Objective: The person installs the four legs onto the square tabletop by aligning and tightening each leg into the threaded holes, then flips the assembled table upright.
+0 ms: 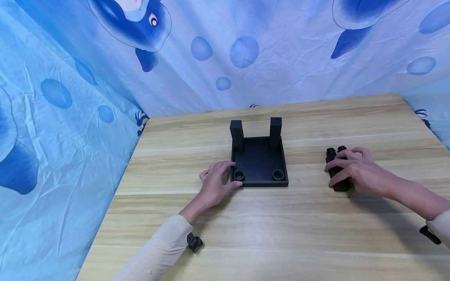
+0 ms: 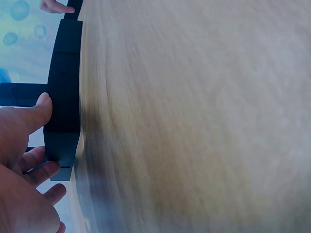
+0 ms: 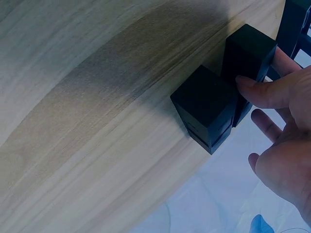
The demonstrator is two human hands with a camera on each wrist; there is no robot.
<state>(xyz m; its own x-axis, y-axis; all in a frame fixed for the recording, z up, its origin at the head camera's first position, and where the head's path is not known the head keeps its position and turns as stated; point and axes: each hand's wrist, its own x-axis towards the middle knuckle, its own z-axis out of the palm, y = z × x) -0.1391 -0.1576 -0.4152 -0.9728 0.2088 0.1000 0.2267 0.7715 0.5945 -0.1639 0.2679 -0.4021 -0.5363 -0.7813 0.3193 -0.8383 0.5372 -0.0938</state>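
Observation:
A small black tabletop (image 1: 258, 164) lies underside up, with two square legs standing at its far corners and two ring sockets at its near corners. My left hand (image 1: 218, 183) grips its near left corner, thumb along the front edge and fingers at the left side. To the right, two loose black legs with knobbed ends lie side by side. My right hand (image 1: 356, 169) comes over them from the right and pinches one leg (image 3: 249, 48) between thumb and fingers. Beside it is the other leg (image 3: 204, 104), partly hidden by the hand in the head view.
All of this is on a wood-grain table (image 1: 274, 226). A blue curtain (image 1: 197, 74) with sea-animal pictures hangs behind the table and along its left side. Small black devices sit at both wrists, below the sleeves (image 1: 165, 238).

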